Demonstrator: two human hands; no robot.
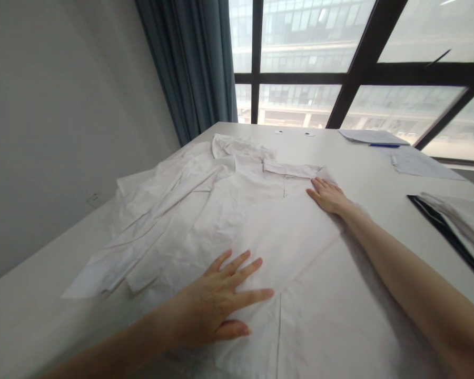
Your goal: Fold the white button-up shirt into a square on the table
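Observation:
A white long-sleeved garment (256,221), like a shirt or coat, lies spread over the table, with its collar end toward the window. One sleeve (161,213) stretches out to the left, wrinkled and partly folded over. My left hand (221,297) lies on the near part of the cloth, palm down, fingers spread. Farther off, my right hand (327,195) rests flat on the garment's right side, beside a folded band of cloth (292,169). Neither hand grips the fabric. The nearest part of the garment runs out of the picture at the bottom.
The white table (379,173) reaches to the window. Papers (373,137) with a blue pen (384,145) lie at the far right. Folded cloth with a black edge (458,221) is at the right. A blue curtain (193,58) and a grey wall (63,116) bound the left.

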